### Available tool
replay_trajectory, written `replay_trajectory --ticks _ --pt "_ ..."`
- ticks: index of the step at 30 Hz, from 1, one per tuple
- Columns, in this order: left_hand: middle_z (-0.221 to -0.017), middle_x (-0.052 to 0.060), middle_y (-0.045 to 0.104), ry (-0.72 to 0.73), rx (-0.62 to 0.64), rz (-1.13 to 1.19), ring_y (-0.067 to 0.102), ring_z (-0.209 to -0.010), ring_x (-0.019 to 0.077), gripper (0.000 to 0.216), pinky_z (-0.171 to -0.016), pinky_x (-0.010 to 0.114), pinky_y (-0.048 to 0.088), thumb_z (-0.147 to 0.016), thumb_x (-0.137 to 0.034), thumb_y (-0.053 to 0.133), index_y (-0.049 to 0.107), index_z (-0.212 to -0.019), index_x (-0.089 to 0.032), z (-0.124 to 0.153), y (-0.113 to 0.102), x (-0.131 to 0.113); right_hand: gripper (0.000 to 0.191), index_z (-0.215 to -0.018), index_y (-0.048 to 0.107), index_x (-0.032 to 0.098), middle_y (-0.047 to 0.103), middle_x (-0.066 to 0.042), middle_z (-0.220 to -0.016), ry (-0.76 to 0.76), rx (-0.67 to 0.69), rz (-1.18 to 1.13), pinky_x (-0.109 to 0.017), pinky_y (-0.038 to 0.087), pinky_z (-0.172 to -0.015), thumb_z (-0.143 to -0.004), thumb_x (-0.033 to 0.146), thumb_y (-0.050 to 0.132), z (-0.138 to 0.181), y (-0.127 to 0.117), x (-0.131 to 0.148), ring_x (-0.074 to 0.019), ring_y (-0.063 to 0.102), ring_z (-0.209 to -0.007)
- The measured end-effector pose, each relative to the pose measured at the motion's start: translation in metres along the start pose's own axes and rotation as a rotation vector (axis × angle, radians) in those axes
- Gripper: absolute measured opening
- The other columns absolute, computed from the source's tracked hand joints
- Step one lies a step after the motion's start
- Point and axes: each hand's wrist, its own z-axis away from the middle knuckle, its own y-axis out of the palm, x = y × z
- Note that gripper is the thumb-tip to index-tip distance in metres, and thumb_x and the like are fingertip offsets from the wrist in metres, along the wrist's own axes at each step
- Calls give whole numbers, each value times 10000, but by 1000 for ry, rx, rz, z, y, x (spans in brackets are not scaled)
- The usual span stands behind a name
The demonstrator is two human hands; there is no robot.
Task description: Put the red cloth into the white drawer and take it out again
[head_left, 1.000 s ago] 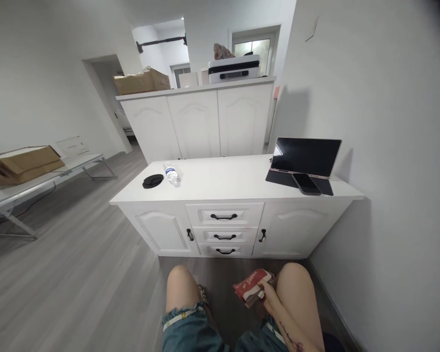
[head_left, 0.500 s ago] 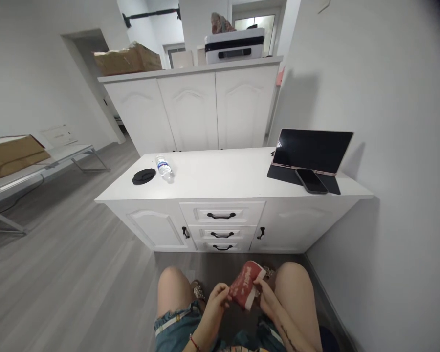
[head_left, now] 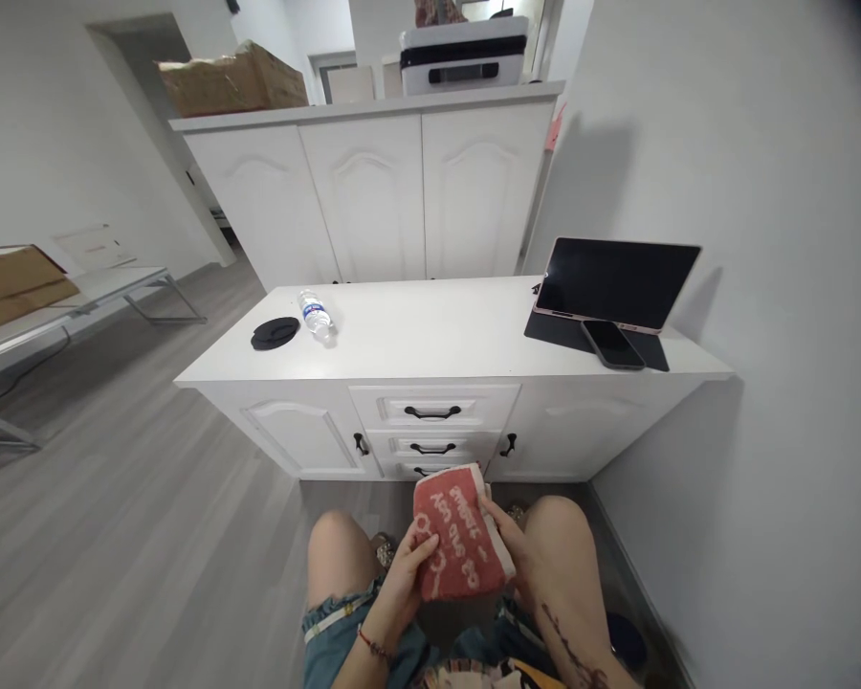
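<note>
A folded red towel with white lettering and a white edge is held up between my two hands, above my knees. My left hand grips its left side, thumb on the front and the other fingers behind. At the white right edge, my right hand is closed on the towel, with most of its fingers hidden behind the cloth. Just beyond the towel stands a white cabinet, and the towel covers part of its lowest drawer.
On the cabinet top lie a clear plastic bottle and a flat black round item at the left. A dark-screened tablet or laptop and a phone are at the right. A wall rises on the right.
The towel has come up and nearer the cabinet, turned so its lettered face shows broader. Both hands have moved with it. The view has tilted slightly down.
</note>
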Motion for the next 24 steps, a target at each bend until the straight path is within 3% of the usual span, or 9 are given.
replay_trajectory --ticks 5,11,18,24 --pt "-1055 61 701 67 -19 -92 666 -908 218 439 -832 323 508 -629 -272 817 656 -1036 -238 5 -5 -12 369 -943 695 123 751 -111 -827 213 167 -29 -382 552 -769 -759 443 671 1 -11 -20 -260 715 -823" --pt "-1095 74 693 110 -17 -176 644 -977 231 485 -853 323 499 -638 -255 810 640 -1092 -233 4 -13 -10 375 -1050 668 113 753 -124 -911 119 183 13 -396 540 -859 -715 270 730 3 -22 -34 -253 712 -883" --pt "-1165 122 664 93 -48 -184 628 -1034 238 474 -824 316 482 -654 -317 807 648 -1090 -218 -17 -23 -9 342 -936 699 143 759 -99 -892 -16 25 69 -390 579 -785 -608 196 781 -10 -45 5 -276 718 -834" --pt "-1117 122 675 149 -86 -201 655 -899 194 405 -742 281 465 -646 -314 815 677 -1005 -192 -57 -12 -33 308 -840 700 137 756 -109 -812 -117 -77 55 -357 599 -653 -556 185 807 -17 -81 35 -297 723 -767"
